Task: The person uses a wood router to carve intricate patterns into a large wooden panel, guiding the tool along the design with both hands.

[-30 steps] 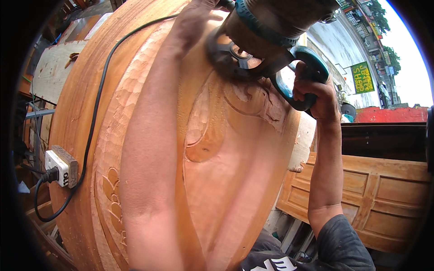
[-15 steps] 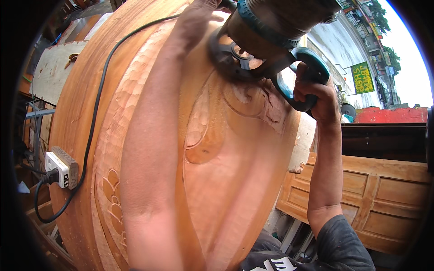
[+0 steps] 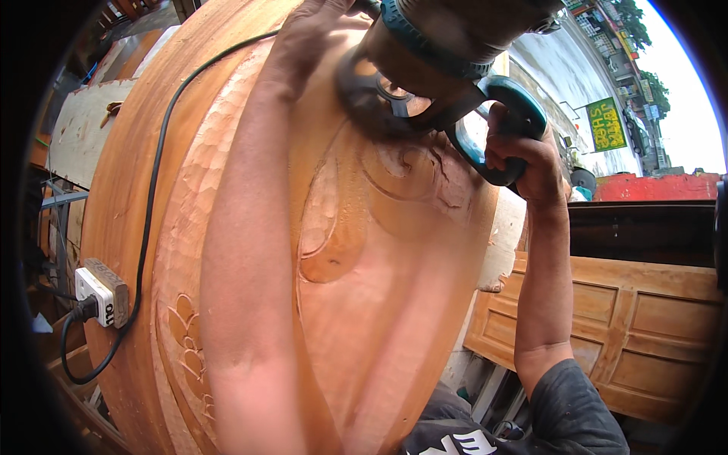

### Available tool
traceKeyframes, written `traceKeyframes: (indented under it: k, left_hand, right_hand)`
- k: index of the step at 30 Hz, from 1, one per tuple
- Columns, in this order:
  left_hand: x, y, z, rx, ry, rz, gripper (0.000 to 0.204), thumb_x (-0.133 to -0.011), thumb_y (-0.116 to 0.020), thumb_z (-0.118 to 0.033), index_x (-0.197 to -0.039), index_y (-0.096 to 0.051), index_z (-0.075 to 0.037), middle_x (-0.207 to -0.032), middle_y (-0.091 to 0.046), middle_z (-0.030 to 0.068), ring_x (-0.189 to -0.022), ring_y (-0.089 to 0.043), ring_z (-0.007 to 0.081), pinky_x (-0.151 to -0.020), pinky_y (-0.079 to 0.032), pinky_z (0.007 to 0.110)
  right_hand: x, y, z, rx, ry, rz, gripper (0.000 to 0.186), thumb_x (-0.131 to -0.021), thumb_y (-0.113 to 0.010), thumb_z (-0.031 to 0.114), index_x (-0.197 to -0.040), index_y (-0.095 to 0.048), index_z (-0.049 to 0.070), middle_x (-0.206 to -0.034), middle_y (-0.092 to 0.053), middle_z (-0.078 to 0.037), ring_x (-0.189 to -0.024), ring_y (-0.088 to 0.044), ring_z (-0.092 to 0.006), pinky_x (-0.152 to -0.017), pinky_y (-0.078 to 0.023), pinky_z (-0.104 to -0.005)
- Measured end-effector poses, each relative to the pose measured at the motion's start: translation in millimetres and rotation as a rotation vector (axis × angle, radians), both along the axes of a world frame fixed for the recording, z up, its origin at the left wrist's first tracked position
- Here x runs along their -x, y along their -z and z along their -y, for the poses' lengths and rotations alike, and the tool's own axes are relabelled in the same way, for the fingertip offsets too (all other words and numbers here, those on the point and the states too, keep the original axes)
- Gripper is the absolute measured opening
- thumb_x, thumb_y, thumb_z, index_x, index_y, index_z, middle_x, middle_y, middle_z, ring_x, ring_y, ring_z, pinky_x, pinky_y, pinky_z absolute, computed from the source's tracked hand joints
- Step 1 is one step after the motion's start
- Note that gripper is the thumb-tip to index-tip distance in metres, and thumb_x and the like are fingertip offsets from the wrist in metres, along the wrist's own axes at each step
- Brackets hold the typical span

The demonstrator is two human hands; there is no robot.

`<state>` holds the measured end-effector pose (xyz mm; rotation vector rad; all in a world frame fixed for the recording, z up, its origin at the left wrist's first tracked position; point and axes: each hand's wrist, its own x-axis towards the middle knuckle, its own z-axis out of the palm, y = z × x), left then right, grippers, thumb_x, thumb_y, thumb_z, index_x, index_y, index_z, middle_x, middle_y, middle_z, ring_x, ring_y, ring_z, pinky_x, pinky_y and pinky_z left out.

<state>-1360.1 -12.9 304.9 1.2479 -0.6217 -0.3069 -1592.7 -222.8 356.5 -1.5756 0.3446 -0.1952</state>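
A dark router (image 3: pixel 432 38) with teal trim and an open round base rests on a large carved wooden slab (image 3: pixel 356 318), over its scrollwork. My right hand (image 3: pixel 531 159) is wrapped round the router's teal-and-black side handle. My left hand (image 3: pixel 315 30) is at the top edge, fingers curled at the router's other handle, which is mostly out of the frame; that forearm lies across the carving. The power cord (image 3: pixel 167 121) runs over the slab's left side to a white socket strip (image 3: pixel 95 296) on a small wood block.
A pale board (image 3: pixel 91 129) and metal framing lie to the left. A panelled door (image 3: pixel 637 334) stands low at the right, below a dark opening (image 3: pixel 637 227) and a red wall (image 3: pixel 652 188). Beyond are a street, a green sign (image 3: pixel 607 124) and trees.
The router and both my hands have shifted slightly leftward in the picture; the view of the slab has moved a little too. My grip stays the same.
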Motion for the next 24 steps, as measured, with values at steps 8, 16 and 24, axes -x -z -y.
traceKeyframes:
  k: [8,16,24]
  left_hand:
    - [-1,-1,-2,-0.028,-0.007,-0.021,0.056,-0.104,-0.050,-0.061,-0.140,-0.061,-0.019,-0.126,-0.066,0.0026,-0.106,-0.063,0.0165,-0.095,-0.047,0.038]
    - [-2,0,-2,-0.034,-0.016,-0.017,0.056,-0.104,-0.049,-0.062,-0.139,-0.061,-0.020,-0.126,-0.066,0.0026,-0.106,-0.063,0.0166,-0.093,-0.048,0.037]
    - [1,-3,-5,-0.038,-0.018,-0.009,0.053,-0.106,-0.048,-0.060,-0.138,-0.061,-0.020,-0.125,-0.067,0.0015,-0.104,-0.064,0.0152,-0.091,-0.050,0.036]
  right_hand:
    - [-2,2,1,-0.021,0.002,0.009,0.030,-0.070,-0.069,-0.004,-0.100,-0.066,-0.005,-0.074,-0.061,-0.008,-0.055,-0.057,-0.0157,-0.053,-0.045,-0.0290]
    - [-3,5,4,-0.004,-0.031,0.013,0.030,-0.070,-0.069,-0.002,-0.100,-0.066,-0.004,-0.073,-0.061,-0.008,-0.055,-0.057,-0.0155,-0.053,-0.044,-0.0292]
    - [-3,4,2,0.001,-0.015,0.013,0.031,-0.070,-0.070,-0.001,-0.101,-0.066,-0.004,-0.073,-0.061,-0.008,-0.054,-0.056,-0.0158,-0.054,-0.044,-0.0290]
